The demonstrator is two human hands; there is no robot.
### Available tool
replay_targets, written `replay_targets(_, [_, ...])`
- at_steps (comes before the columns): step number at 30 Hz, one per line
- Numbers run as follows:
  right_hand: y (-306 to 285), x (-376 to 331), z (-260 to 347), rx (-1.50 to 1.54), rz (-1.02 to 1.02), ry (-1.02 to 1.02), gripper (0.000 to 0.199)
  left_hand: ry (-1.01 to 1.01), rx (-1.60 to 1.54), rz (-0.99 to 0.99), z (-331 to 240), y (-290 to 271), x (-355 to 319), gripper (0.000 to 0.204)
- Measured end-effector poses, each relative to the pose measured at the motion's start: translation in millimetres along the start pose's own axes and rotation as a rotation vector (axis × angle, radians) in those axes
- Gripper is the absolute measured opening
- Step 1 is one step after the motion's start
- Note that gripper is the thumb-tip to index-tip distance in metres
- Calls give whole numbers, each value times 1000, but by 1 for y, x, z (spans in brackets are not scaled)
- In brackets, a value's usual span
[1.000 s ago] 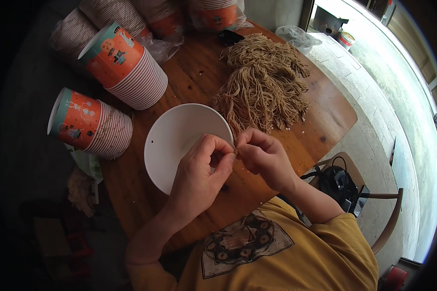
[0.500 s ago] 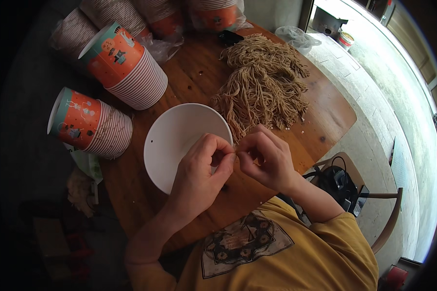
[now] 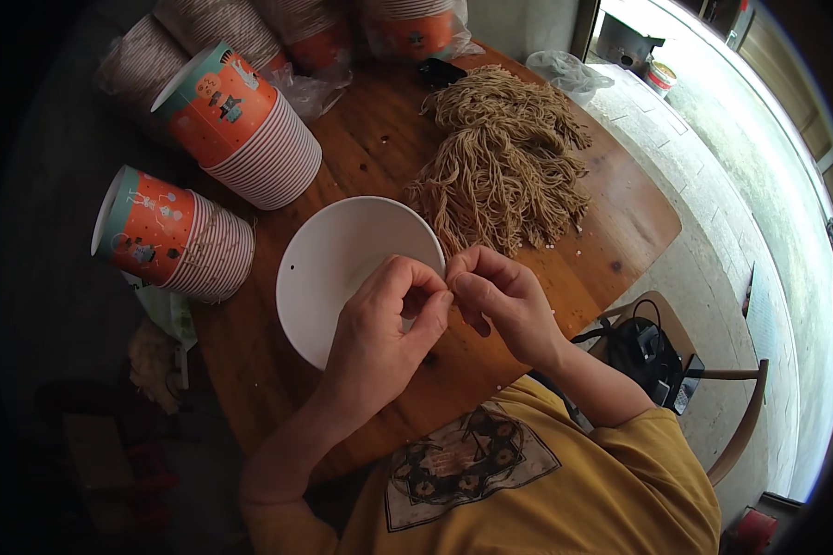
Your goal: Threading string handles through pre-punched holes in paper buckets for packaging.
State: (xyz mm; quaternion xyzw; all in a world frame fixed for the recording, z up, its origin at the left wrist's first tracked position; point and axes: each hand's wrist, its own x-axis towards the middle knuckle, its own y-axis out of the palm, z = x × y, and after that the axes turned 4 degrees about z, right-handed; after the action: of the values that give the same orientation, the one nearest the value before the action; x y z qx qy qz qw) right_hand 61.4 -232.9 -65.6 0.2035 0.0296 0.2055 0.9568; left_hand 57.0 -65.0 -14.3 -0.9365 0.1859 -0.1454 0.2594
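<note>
My left hand (image 3: 384, 319) is raised over the right side of a white paper bucket (image 3: 305, 273), its thumb and forefinger pinched together. Facing it, my right hand (image 3: 504, 301) is also pinched, thumb against forefinger, and its fingertips almost meet those of the left. Whatever the fingertips hold is too small to make out. The bucket stands with its mouth toward me and has a small dark hole in its wall; my left hand hides part of the inside. A large heap of tan cords (image 3: 504, 162) lies just beyond my right hand.
Two stacks of orange and teal printed paper buckets, one nearer (image 3: 171, 236) and one farther (image 3: 241, 125), stand at the left of the wooden table (image 3: 629, 217). More wrapped stacks are behind. Clear plastic bags (image 3: 569, 74) lie at the far edge. A chair with a black bag (image 3: 643, 347) is at right.
My right hand has turned slightly, and its fingers have shifted their pinch close to the left fingertips. My left hand has hardly moved.
</note>
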Motion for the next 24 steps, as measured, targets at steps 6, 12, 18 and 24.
replay_targets(6, [1, -1, -4, -9, -54, -89, 12, -160, -215, -5, -2, -2, 1, 7])
replay_targets(12, [-1, 1, 2, -761, -130, -548, 15, -205, -273, 3, -1, -2, 1, 7])
replay_targets(18, [0, 3, 13, -954, -104, -599, 19, -124, -157, 1, -1, -4, 3, 6])
replay_targets(24, [-4, 2, 3, -220, -7, -164, 7, -67, -99, 31, -1, -3, 3, 8])
